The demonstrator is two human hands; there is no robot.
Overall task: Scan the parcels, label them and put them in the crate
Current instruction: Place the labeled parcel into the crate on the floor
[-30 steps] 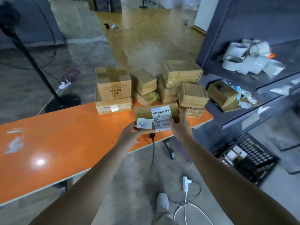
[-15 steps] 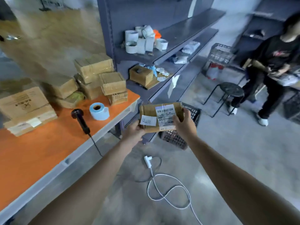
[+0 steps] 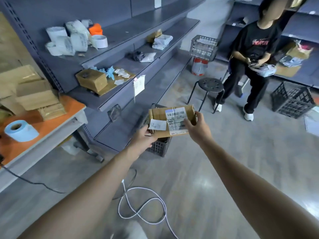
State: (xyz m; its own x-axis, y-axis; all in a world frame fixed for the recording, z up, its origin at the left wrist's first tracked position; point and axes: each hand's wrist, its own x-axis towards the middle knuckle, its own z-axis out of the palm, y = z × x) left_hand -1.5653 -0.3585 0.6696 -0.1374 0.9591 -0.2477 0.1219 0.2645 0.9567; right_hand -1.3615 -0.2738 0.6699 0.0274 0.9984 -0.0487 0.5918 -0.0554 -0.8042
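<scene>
While over the crate (image 3: 159, 147), arms outstretched, left hand (image 3: 144, 138) and right hand (image 3: 198, 130) tight on the parcel (image 3: 158, 114) ends.

White rolls (image 3: 69, 40) sit on the grey shelf rack (image 3: 138, 28), next to an orange thing (image 3: 95, 29). Lower on the rack lie bits of blue paper (image 3: 108, 72). An orange bench (image 3: 51, 123) stands at the rack's left end. At its far end a wire basket (image 3: 203, 46) rests on a red and white can (image 3: 199, 66). Right of the rack is a black stool (image 3: 209, 84), with a person (image 3: 257, 44) in black just past it. A white cable (image 3: 143, 204) curls on the floor before the rack.
</scene>
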